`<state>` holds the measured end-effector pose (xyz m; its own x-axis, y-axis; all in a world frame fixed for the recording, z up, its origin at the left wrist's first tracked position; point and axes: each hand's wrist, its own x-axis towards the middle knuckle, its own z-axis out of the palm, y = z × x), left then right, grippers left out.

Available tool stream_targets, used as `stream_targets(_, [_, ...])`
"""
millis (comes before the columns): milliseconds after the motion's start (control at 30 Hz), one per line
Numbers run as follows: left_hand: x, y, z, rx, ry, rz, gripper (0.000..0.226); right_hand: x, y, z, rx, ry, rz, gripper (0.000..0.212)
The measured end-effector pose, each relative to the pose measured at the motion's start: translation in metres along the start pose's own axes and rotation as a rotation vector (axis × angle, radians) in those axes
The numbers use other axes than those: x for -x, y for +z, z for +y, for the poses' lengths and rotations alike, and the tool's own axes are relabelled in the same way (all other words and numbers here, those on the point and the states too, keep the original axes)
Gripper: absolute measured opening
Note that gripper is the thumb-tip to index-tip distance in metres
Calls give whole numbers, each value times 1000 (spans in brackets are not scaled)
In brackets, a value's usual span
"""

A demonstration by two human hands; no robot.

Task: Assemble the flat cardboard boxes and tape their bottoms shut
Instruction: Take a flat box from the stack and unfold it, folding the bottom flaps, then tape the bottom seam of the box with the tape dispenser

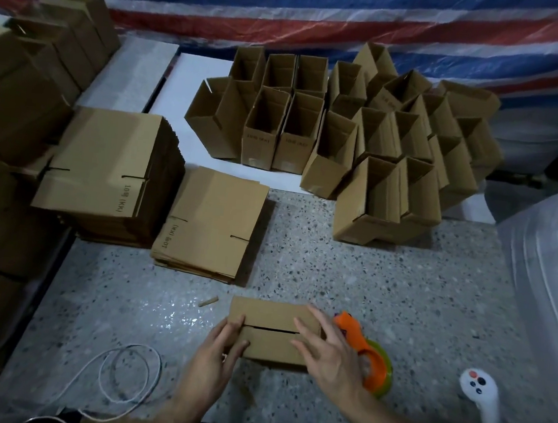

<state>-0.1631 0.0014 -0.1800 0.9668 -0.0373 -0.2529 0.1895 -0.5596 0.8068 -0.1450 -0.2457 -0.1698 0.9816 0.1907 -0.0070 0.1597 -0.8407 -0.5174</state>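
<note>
Cardboard stack [103,162] printed "10号 (KK)".

Around the folded box [270,346] nearest the person: the tape dispenser [374,359] just beside its right end, the controller [479,401] farther right, the cable loop [126,374] front-left, a low stack of flat boxes [210,225] behind-left, a taller stack [109,173] farther behind-left, and the assembled boxes [348,132] well behind.

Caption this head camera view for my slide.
Left hand grips and right hand rests on the folded box; orange tape dispenser lies beside it.
</note>
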Motion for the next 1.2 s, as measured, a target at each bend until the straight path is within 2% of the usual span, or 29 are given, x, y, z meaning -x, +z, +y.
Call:
stream_targets(167, [-3,-3,7,-173,31,-40,48,-2,3,7,31,-28,-1,40])
stream_targets(267, [-7,-6,9,-297,161,-164,57,-2,4,9,17,-41,-10,39])
stream_targets(367, [-7,-5,7,-364,205,-206,65,-4,-2,14,-105,-24,-66,38])
stream_targets(400, [-6,-3,6,-423,197,-188,65,-4,-4,17,-169,60,-50,43])
stream_targets(467, [-4,-1,7,-584,205,-129,64,2,-4,24,-250,371,142,52])
stream_targets(500, [-3,0,9,-633,210,-115,65,6,-2,31,-218,540,239,43])
stream_targets(533, [-2,1,10,-665,202,-124,65,10,0,39,-134,684,252,36])
stream_targets(567, [-1,3,11,-689,183,-147,65,16,4,46,-26,793,143,44])
stream_targets(633, [-1,4,11,-706,146,-180,65,28,20,59,83,881,-242,70])
stream_targets(667, [-1,4,12,-705,142,-183,65,32,27,63,78,878,-363,73])
stream_targets(733, [0,3,14,-705,146,-187,65,37,37,64,64,857,-392,55])
stream_targets(867, [2,1,21,-704,123,-215,65,30,29,62,42,825,-263,23])
stream_targets(967, [2,1,25,-706,105,-220,66,24,10,67,-85,706,-132,23])
stream_targets(1200, [2,-2,30,-694,75,-257,66,-9,-56,35,-575,544,116,15])
